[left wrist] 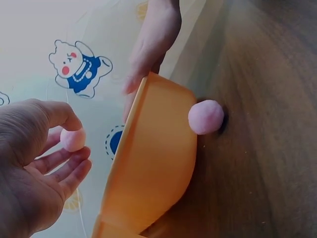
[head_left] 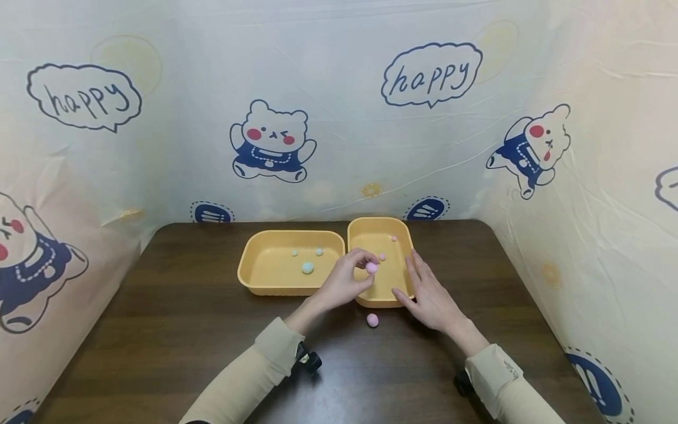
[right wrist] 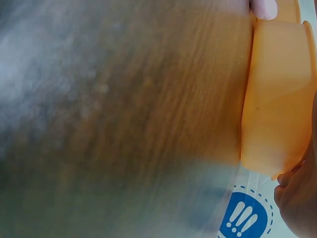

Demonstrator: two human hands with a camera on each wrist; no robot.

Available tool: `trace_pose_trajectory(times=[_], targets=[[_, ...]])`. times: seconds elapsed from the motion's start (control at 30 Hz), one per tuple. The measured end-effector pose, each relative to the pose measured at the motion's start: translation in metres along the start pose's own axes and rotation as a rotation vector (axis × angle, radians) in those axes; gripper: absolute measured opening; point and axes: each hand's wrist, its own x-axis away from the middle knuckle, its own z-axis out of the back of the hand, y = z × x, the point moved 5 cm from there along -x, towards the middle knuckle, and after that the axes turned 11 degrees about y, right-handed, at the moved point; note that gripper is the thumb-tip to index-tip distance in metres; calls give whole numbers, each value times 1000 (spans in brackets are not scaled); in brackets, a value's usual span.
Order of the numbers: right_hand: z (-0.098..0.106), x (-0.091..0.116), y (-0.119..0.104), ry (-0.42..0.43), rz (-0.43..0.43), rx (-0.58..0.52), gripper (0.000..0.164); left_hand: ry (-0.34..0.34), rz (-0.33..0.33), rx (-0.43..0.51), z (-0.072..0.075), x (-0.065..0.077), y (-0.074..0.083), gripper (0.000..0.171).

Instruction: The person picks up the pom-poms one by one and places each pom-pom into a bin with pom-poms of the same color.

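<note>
Between thumb and fingertip my left hand [head_left: 341, 284] pinches a pink ball [head_left: 372, 268] above the right yellow tray [head_left: 391, 282]. The left wrist view shows the same pinched ball [left wrist: 73, 140] beside the tray's outer wall [left wrist: 153, 148]. Two smaller pink balls [head_left: 382, 257] lie inside that tray. My right hand [head_left: 431, 300] rests against the tray's right rim, fingers stretched along it and thumb near the front corner. Just in front of the tray, another pink ball [head_left: 373, 320] sits on the table.
To the left stands a second yellow tray [head_left: 267, 262], holding a larger mint-green ball [head_left: 308, 268] and two small ones [head_left: 319, 251]. Both trays are on a dark wooden table [head_left: 175, 330]. A printed curtain [head_left: 339, 76] hangs behind and at the sides.
</note>
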Motion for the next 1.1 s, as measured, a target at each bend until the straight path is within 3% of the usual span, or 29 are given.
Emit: trace_pose_trajectory(times=[0.17,0.37,0.67,0.9,1.1], targets=[[1,0,-1,4,8,-1,94,-9,18,5,-1,-6,-6,26],[1,1,0,16,8,3,92,-12,-5,-22,-1,-14,-12,26],[-4,2,3,73,39,-77,98,53,0,-23,7,-28,-21,23],[-1,0,1,4,3,1,93,41,65,5,6,-32,-30,23],[-1,0,1,-5,-6,1,94,31,81,-8,2,-36,-32,20]])
